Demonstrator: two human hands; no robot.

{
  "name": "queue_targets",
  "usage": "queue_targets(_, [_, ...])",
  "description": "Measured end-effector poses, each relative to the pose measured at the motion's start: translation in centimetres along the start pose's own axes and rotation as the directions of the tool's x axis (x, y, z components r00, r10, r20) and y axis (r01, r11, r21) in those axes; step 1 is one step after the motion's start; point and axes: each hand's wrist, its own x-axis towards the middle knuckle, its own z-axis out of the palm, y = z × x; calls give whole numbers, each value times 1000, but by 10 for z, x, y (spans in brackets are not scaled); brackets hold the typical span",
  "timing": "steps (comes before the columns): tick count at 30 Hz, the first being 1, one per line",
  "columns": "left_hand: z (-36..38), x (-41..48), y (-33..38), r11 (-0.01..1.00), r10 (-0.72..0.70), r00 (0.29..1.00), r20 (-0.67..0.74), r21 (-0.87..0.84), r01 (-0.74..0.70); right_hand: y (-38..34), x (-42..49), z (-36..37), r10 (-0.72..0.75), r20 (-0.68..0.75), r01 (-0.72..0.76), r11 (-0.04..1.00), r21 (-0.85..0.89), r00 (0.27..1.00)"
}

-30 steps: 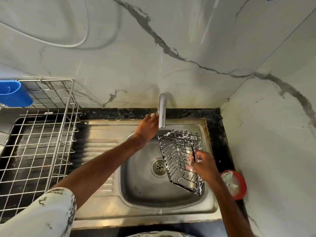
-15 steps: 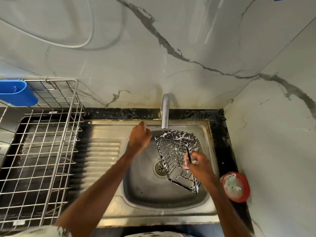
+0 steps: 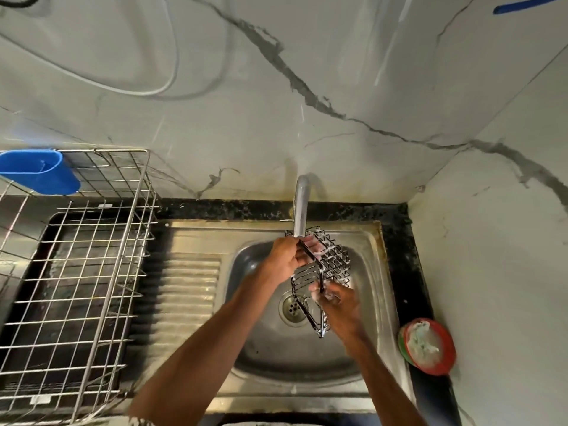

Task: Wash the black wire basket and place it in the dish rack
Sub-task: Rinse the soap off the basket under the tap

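Dish rack [image 3: 76,272]: a large steel wire rack at nine o'clock from the sink, well apart from the basket.
Sink [image 3: 276,361]: a steel basin with the tap [image 3: 301,207] at its twelve o'clock.
Black wire basket [image 3: 335,259]: held tilted on edge over the basin, just under the tap spout, flecked with suds.
Handling: probably light and stiff, an open grid. The soap likely makes its thin wires slippery.
Where to hold: the thicker rim bars look safest, with fingers hooked through the grid.
Left hand [image 3: 282,262]: enters from seven o'clock, fingers curled round the basket's upper rim beside the spout.
Right hand [image 3: 336,305]: enters from five o'clock, soapy fingers pinching a bar at the basket's lower end.
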Motion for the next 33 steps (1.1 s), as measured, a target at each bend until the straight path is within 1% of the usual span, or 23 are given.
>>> queue_targets(2, [8, 4, 4, 1000, -6, 1000, -30, -1, 6, 5, 0, 3, -13, 26, 13, 1000, 4, 1000])
queue_targets(4, [16, 5, 4, 998, 10, 996, -87, 58, -5, 12, 2, 7, -25, 49, 25, 1000, 4, 998])
queue_targets(6, [21, 7, 3, 991, 36, 990, -137, 130, -18, 16, 2, 10, -4, 104, 2, 1000, 17, 995])
queue_targets(9, [25, 6, 2, 975, 66, 982, -177, 222, -25, 13, -6, 10, 84, 190, -110, 985, 129, 978])
queue_targets(12, [19, 5, 8, 959, 75, 983, -165, 282, -26, -1, -27, 2, 156, 275, -233, 933, 275, 949])
queue_targets(14, [12, 2, 13, 946, 58, 988, -146, 323, -7, -7, -42, -9, 191, 296, -283, 908, 309, 936])
queue_targets(16, [4, -1, 15, 940, 29, 991, -130, 341, 17, -10, -49, -26, 236, 192, -285, 912, 293, 952])
queue_targets(18, [-4, -4, 14, 934, 9, 995, -103, 357, 28, -14, -42, -43, 258, 34, -257, 929, 264, 966])
queue_targets(20, [-9, -7, 11, 938, 2, 997, -81, 346, 27, -31, -27, -54, 189, -31, -175, 953, 247, 982])
queue_targets(21, [-11, -8, 10, 943, -6, 997, -78, 330, 32, -46, -20, -54, 105, -31, -96, 971, 219, 994])
queue_targets(22, [-13, -8, 10, 945, -12, 997, -81, 325, 38, -61, -12, -50, 4, -16, -2, 989, 147, 1000])
queue_targets(23, [-14, -8, 9, 945, -13, 996, -88, 325, 41, -73, -4, -42, -94, 36, 92, 994, 53, 995])
queue_targets(24, [-15, -9, 9, 942, -9, 996, -91, 332, 39, -81, 5, -29, -155, 120, 163, 985, -64, 981])
queue_targets(25, [-16, -9, 9, 942, 0, 996, -92, 334, 31, -87, 11, -14, -159, 221, 197, 966, -165, 962])
queue_targets(26, [-19, -8, 9, 947, 13, 996, -88, 322, 16, -90, 16, 2, -125, 317, 210, 945, -249, 940])
queue_targets(28, [-24, -10, 9, 963, 40, 997, -66, 270, -21, -86, 29, 29, -80, 436, 285, 857, -430, 897])
queue_targets(29, [-27, -12, 9, 965, 49, 998, -46, 260, -35, -84, 35, 36, -84, 453, 337, 789, -514, 887])
queue_targets(30, [-29, -13, 8, 964, 54, 998, -32, 263, -44, -81, 42, 39, -75, 446, 351, 737, -578, 892])
queue_targets(33, [-30, -14, 7, 945, 77, 995, -58, 321, -55, -86, 60, 39, -76, 451, 397, 616, -680, 889])
